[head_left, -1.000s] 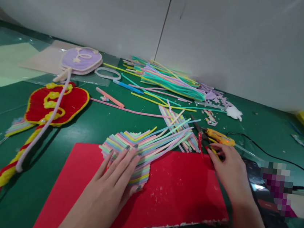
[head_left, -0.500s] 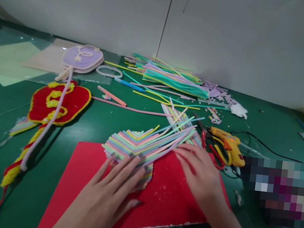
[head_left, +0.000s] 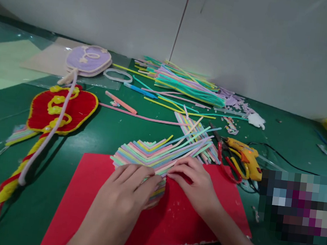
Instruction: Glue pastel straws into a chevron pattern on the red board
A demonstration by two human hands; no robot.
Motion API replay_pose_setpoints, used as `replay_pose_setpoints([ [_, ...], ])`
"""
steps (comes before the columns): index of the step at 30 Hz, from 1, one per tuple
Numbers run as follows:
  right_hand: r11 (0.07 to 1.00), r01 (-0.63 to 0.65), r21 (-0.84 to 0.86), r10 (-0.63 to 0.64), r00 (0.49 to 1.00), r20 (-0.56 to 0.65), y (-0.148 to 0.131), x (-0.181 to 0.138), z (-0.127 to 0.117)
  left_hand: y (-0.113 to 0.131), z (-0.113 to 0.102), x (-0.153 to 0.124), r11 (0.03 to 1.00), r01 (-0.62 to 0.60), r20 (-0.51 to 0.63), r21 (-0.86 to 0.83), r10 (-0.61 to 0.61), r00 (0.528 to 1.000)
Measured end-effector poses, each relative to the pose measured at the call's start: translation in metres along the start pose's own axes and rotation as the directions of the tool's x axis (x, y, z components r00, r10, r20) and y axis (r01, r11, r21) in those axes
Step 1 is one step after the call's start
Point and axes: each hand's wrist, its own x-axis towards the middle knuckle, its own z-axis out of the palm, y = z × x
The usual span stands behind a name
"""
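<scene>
Pastel pipe cleaners laid side by side form a chevron-striped piece (head_left: 145, 152) on a red sheet (head_left: 188, 219). Over its lower part my left hand (head_left: 129, 185) is closed, its fingers curled down on the stems; its palm side is hidden. My right hand (head_left: 197, 185) pinches at the piece's right edge, thumb and forefinger together on a pipe cleaner close to the left fingertips. Loose stem ends fan out to the upper right, across a bundle of pastel pipe cleaners (head_left: 207, 149).
A red-and-yellow fan (head_left: 43, 112) and a lilac fan (head_left: 88, 61) lie left. Behind are a pile of pipe cleaners (head_left: 191, 86) and a blue pen (head_left: 140, 90). Red-handled pliers (head_left: 235, 170) and a yellow glue gun (head_left: 245, 151) with a cord lie right.
My left fingers, stretched flat before, have curled in over the piece. My right hand has moved left and pinches nearer the left hand.
</scene>
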Motion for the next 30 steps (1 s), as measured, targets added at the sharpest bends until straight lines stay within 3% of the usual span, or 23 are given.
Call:
replay_pose_setpoints([
  [3,0.999,-0.024,0.034,0.024,1.000,0.004,0.001,-0.001,0.001,0.002,0.003,0.014,0.995,0.097,0.076,-0.012,-0.096,0.992],
  [6,0.997,-0.053,0.053,0.052,0.999,0.007,0.003,-0.001,0.001,-0.006,0.010,0.018,0.994,0.108,0.151,-0.036,-0.102,0.983],
  [9,0.994,-0.076,0.074,0.076,0.997,0.010,0.004,-0.002,0.003,-0.016,0.019,0.014,0.989,0.066,0.156,-0.135,-0.044,0.987],
  [15,0.994,-0.073,0.084,0.075,0.997,-0.019,0.005,-0.002,0.006,-0.018,0.023,0.011,0.930,0.257,0.168,-0.261,-0.219,0.961],
  [30,0.999,-0.027,0.019,0.027,1.000,-0.012,0.008,-0.004,0.005,-0.019,0.024,0.010,0.956,0.185,0.167,-0.226,-0.150,0.975],
])
